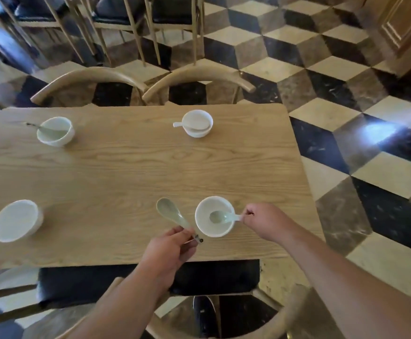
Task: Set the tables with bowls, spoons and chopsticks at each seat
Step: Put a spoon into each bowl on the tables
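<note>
1. Nearest you, at 6 o'clock, a black padded chair seat [126,280] is tucked under the edge of the pale, open-grained wooden table [131,167].
2. Your left hand [172,245] is clenched round the handle of a pale green glazed ceramic soup spoon [169,211]. Its oval scoop points away towards 11 o'clock, just beside the nearest bowl.
3. Your right hand [263,218] pinches the handle end of a matching green spoon [220,217]. Its scoop lies inside the round white ceramic bowl [207,204] at 5 o'clock on the table.
4. You look to be on the spoon step. This seat's spoon seems all but set down, so let go once it rests steady against the rim.
5. A second plain white bowl [16,220] at 8 o'clock holds no spoon. The one in your left hand likely belongs there. That calls for a reach across to the left and a gentle lowering, since glazed ware on glazed ware is slick and may chip.
6. Farther off, a white bowl at 10 o'clock [57,140] and a white bowl at 1 o'clock [197,133] each hold a spoon already.
7. No chopsticks are in view, so that part looks undone at every seat.
8. Beyond the table, two curved wooden chair backs [89,77] stand at 12 o'clock on a glossy cube-patterned stone floor [346,143].
</note>
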Demonstrator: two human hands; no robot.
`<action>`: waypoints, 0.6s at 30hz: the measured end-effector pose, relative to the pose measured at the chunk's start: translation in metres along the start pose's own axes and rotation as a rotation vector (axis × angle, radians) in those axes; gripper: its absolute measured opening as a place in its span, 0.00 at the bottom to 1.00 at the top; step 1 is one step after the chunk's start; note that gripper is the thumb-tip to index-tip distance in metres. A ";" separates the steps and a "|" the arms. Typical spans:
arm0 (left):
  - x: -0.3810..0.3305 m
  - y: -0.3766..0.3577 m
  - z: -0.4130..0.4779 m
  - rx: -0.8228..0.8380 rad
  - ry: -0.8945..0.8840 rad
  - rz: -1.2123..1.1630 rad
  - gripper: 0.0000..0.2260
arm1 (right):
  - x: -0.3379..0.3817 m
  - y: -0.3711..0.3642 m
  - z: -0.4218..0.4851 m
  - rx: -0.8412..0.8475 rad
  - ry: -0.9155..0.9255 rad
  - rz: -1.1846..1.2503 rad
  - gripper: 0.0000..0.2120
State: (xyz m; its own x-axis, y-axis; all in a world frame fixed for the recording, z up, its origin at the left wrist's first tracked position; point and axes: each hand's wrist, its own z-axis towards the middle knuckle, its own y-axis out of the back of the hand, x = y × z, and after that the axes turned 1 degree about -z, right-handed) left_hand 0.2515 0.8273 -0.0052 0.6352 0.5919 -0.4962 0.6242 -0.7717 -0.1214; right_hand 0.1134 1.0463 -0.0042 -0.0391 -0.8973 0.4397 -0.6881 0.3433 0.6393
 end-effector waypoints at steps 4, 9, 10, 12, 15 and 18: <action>-0.001 -0.005 0.007 0.009 0.050 -0.031 0.07 | 0.003 -0.006 0.023 0.021 -0.015 -0.115 0.09; -0.009 -0.003 0.012 0.023 0.074 -0.048 0.07 | 0.011 -0.014 0.032 0.011 -0.088 -0.092 0.07; -0.012 -0.001 0.012 0.028 0.075 -0.058 0.07 | 0.014 -0.012 0.028 -0.015 -0.103 -0.118 0.09; -0.019 0.004 0.009 0.048 0.077 -0.087 0.07 | 0.025 -0.011 0.016 -0.145 -0.079 -0.228 0.16; -0.031 0.016 0.004 0.068 0.066 -0.154 0.08 | 0.072 -0.018 -0.013 -0.262 0.046 -0.082 0.13; -0.047 0.042 -0.001 0.080 0.042 -0.251 0.07 | 0.142 -0.046 -0.031 0.039 0.067 0.281 0.08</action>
State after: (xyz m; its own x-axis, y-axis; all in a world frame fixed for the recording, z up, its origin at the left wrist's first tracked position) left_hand 0.2484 0.7678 0.0142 0.4847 0.7748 -0.4059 0.7276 -0.6147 -0.3045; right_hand 0.1624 0.9118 0.0483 -0.1851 -0.7476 0.6378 -0.6843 0.5639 0.4623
